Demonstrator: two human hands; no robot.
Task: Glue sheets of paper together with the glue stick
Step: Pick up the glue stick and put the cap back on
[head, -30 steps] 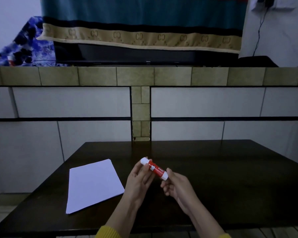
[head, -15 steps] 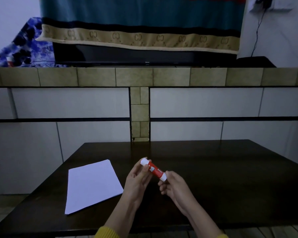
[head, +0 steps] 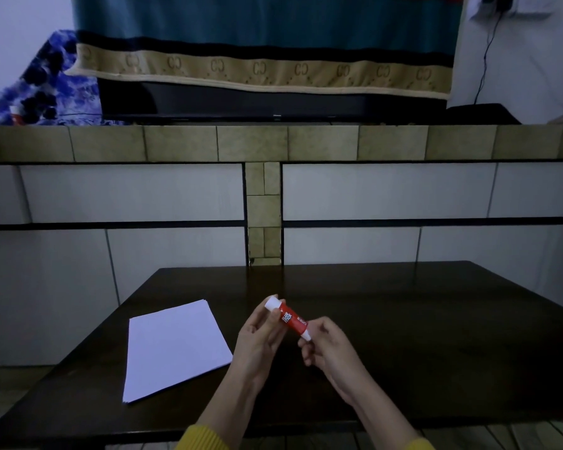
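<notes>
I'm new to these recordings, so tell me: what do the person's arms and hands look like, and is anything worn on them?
Both hands, left hand and right hand, are bare: no gloves, rings or watch visible. The forearms are uncovered, with yellow sleeve cuffs showing at the picture's bottom edge.

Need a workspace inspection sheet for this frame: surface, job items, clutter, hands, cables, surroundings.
Surface: dark wooden table, glossy.
Job's things: stack of white paper flat on the table's left part; red glue stick held above the table, both ends white, not touching the paper.
Clutter: nothing seen.
Grippers: left hand holds the stick's upper end; right hand pinches its lower end.
Cables: black cable hanging down the far wall.
Surroundings: tiled ledge, teal cloth above it.
</notes>
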